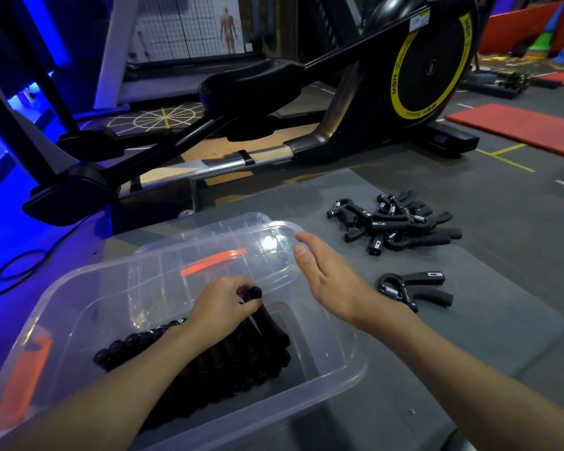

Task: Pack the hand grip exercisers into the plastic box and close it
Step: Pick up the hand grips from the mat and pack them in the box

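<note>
Single view, head-worn, wide-angle. It faces forward and steeply down. Both forearms enter from the bottom edge. The left hand (223,302) and right hand (326,281) sit close to the lens, mid-frame. The plastic box (349,359) fills the lower left, near. The elliptical trainer (430,70) spans the upper frame, farther off.

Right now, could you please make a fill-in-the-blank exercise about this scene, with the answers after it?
1. The left hand grips an exerciser inside the clear ____.
2. The right hand is open and holds ____.
3. Near the pile, exactly ____ lone exerciser lies on the mat.
Answers: box; nothing; one.
</note>
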Demonstrator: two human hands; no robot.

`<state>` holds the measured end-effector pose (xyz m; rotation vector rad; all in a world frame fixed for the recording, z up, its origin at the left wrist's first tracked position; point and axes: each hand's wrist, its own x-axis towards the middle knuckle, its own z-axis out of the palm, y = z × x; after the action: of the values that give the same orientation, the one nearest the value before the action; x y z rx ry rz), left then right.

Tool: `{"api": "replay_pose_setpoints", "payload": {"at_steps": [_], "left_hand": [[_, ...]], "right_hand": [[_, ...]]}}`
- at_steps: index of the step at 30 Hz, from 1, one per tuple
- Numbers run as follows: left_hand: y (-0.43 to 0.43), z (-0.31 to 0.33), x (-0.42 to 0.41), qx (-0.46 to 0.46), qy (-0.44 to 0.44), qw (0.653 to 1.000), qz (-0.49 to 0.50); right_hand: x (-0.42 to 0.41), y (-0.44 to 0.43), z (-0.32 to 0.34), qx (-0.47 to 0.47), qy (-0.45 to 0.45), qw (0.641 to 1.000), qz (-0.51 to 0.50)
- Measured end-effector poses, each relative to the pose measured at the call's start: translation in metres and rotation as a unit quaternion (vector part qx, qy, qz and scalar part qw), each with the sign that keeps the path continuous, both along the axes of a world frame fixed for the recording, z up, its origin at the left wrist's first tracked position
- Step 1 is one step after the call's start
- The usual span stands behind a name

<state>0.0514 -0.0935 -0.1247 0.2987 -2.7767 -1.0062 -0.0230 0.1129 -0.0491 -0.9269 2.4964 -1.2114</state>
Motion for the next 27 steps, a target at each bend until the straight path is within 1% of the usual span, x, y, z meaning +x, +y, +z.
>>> {"api": "replay_pose_setpoints", "payload": {"at_steps": [3, 6, 12, 18, 21, 24, 27], "left_hand": [[-0.005, -0.003, 0.0, -0.04, -0.022, 0.999, 0.007], [-0.008, -0.008, 0.002, -0.067, -0.063, 0.996, 0.012], [-0.005, -0.017, 0.002, -0.109, -0.08, 0.991, 0.021], [-0.006, -0.018, 0.005, -0.105, -0.082, 0.991, 0.02], [-0.005, -0.011, 0.005, -0.082, -0.053, 0.995, 0.037], [0.003, 0.008, 0.0, -0.057, 0.014, 0.998, 0.027], [0.021, 0.035, -0.008, -0.05, 0.087, 0.995, -0.008]], "right_hand": [[0.0, 0.0, 0.0, 0.001, 0.001, 1.0, 0.003], [0.001, 0.001, 0.001, 0.004, 0.005, 1.0, 0.003], [0.001, 0.001, 0.0, 0.001, 0.011, 1.0, 0.006], [-0.001, 0.0, -0.003, -0.007, 0.014, 1.0, 0.005], [-0.001, 0.001, -0.002, -0.017, 0.006, 1.0, 0.003], [-0.002, 0.001, -0.002, -0.044, -0.015, 0.999, -0.015], [-0.005, 0.0, -0.003, -0.12, -0.048, 0.991, -0.045]]}}
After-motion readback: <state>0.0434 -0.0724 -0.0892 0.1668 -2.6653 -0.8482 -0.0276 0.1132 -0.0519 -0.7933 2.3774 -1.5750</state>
